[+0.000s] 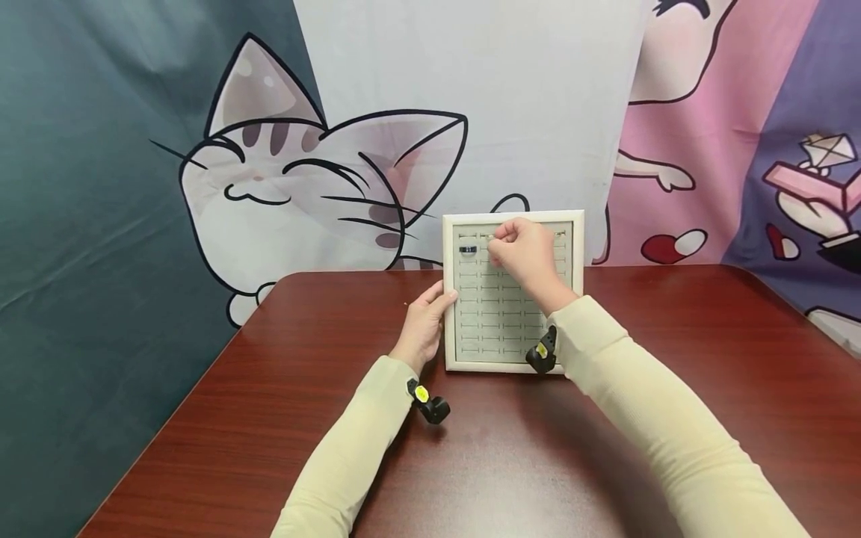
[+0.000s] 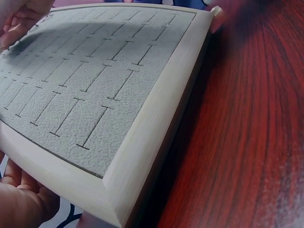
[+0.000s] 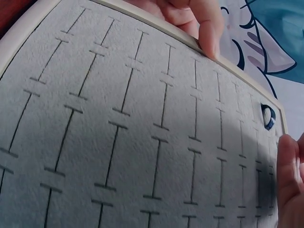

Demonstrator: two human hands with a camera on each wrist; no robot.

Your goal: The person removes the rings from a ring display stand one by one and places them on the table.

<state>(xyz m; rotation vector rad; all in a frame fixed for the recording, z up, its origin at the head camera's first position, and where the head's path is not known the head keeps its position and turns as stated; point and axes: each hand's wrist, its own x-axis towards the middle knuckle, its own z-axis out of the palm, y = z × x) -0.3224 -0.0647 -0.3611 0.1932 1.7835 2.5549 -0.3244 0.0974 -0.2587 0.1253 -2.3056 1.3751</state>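
A white-framed ring display board (image 1: 480, 321), its pale grey panel cut with rows of slots, stands upright on the table. My left hand (image 1: 422, 323) grips its left edge, thumb on the front of the frame. A dark blue ring (image 1: 467, 250) sits in a slot near the upper left corner. Just right of that ring, my right hand (image 1: 528, 254) pinches at the panel's upper part with thumb and forefinger; I cannot tell what small thing is between them. Small gold-coloured bits (image 1: 560, 234) show along the top row, partly hidden by this hand.
The board rests on a reddish-brown wooden table (image 1: 323, 329), back from its front. Behind the table hangs a cloth backdrop (image 1: 538, 97) printed with a cartoon cat. Black wrist cameras (image 1: 430, 403) are strapped at both cream sleeves.
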